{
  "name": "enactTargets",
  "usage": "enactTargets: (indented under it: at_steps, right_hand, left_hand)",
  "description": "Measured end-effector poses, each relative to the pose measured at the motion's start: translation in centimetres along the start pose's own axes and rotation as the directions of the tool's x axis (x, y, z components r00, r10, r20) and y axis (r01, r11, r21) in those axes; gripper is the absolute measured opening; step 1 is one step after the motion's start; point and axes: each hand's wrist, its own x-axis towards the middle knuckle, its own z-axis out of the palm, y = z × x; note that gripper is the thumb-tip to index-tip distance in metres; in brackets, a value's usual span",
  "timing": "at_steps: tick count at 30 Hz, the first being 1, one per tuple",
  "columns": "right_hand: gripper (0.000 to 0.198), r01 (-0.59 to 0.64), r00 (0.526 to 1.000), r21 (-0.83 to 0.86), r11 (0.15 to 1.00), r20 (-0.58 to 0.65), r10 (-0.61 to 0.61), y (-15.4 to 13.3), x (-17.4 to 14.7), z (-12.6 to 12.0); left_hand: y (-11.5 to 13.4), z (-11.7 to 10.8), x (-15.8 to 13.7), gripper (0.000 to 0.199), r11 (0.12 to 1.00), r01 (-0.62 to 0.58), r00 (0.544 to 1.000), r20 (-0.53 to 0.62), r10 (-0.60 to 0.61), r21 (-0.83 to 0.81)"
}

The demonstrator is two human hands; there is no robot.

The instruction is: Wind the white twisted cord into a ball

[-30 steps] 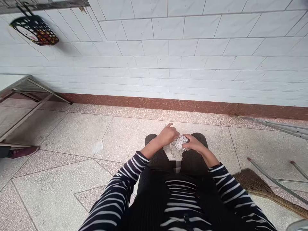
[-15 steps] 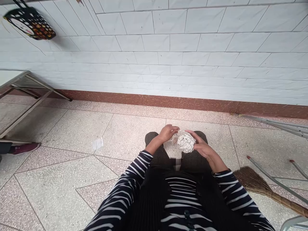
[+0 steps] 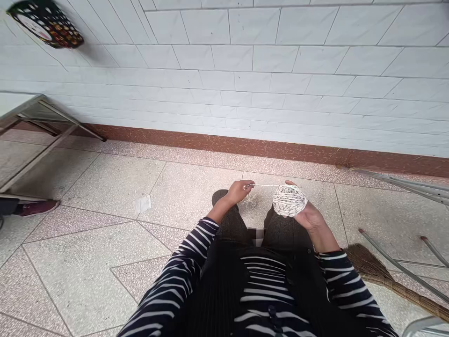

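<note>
A whitish ball of yarn with dark flecks rests in my right hand, whose fingers curl behind and around it above my right knee. From the top of the ball a strand of yarn runs taut, nearly level, across to my left hand. That hand pinches the strand between thumb and fingers above my left knee. Between my knees, lower down near the floor, lies a small blurred tangle of strands. The ball hides some of my right fingers.
A white-topped metal table stands at the left, with another person's shoe beneath it. White paper lies on the floor. At the right are a straw broom and metal legs. A patterned bag hangs on the tiled wall.
My hands have moved apart, drawing the strand out longer between them. The ball has shifted right and turned in my right hand. My view has tilted slightly.
</note>
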Motion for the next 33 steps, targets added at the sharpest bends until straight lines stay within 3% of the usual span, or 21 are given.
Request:
enactTargets:
  at_steps: [7,13,18,23,29,31,33]
  right_hand:
    - [0.097,0.001,1.000,-0.104,0.995,-0.027,-0.004,-0.2,-0.2,1.4]
    - [0.105,-0.016,1.000,-0.186,0.982,-0.028,0.011,-0.5,-0.6,1.9]
    - [0.087,0.081,0.983,-0.219,0.972,-0.146,-0.115,-2.6,-0.7,1.5]
    - [0.076,0.097,0.948,-0.325,0.941,-0.258,-0.187,-5.8,-0.8,2.2]
    - [0.081,0.077,0.972,-0.369,0.926,-0.177,-0.152,-6.5,-1.3,4.1]
    - [0.080,0.074,0.981,-0.436,0.897,-0.130,-0.144,-6.7,-1.0,4.3]
    - [0.078,0.075,0.977,-0.508,0.858,-0.135,-0.166,-7.0,-0.4,4.5]
  left_hand:
    - [-1.0,1.0,1.0,0.027,0.968,0.119,0.991,-0.035,-0.130,-0.220]
    - [-1.7,0.1,2.5,0.035,0.967,0.166,0.979,-0.086,-0.185,-0.191]
    - [-2.7,-0.2,1.5,0.035,0.971,0.240,0.969,0.058,-0.239,-0.010]
    - [-3.6,-0.3,0.9,0.029,0.955,0.277,0.953,0.096,-0.286,0.102]
    - [-3.3,-0.4,2.3,0.025,0.946,0.283,0.943,0.133,-0.305,0.158]
    - [-2.6,0.5,2.1,0.025,0.957,0.253,0.942,0.189,-0.277,0.143]
    - [-1.4,1.9,1.5,0.026,0.982,0.188,0.939,0.289,-0.188,0.030]
